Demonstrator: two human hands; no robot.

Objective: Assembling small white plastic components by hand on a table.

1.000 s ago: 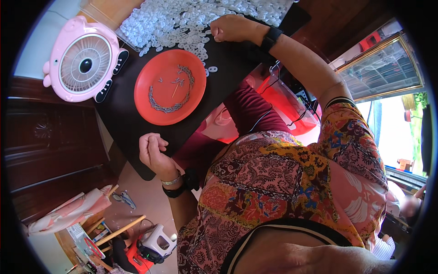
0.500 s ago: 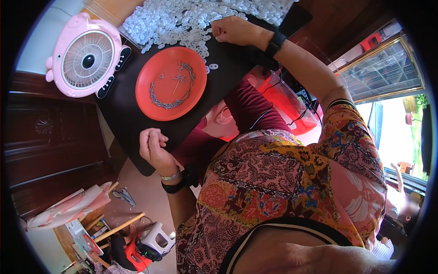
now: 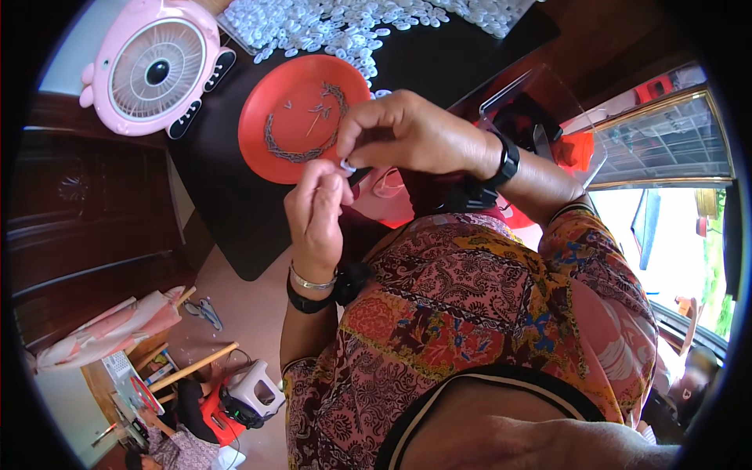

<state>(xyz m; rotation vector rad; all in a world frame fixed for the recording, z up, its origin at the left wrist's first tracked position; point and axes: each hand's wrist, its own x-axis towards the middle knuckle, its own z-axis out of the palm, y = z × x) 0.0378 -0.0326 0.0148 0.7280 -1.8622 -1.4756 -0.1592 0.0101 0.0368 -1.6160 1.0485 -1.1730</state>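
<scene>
Covering dark table [image 3: 227, 204]: red plate [image 3: 270, 110], white bits [image 3: 329, 27] (pink fan [image 3: 153, 70] nr edge).

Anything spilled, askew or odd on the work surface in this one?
Nothing is clearly wrong. A few small white pieces lie loose on the black tabletop beside the red plate, strayed from the large white pile. Both hands, left hand and right hand, pinch one white piece together.

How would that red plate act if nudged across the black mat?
The red plate looks thin, shallow and plastic, so probably light and apt to slide rather than tip. Its flat base sits fully on the black mat, so rolling seems unlikely. The small metal pieces lying loose inside would likely shift or scatter.
</scene>
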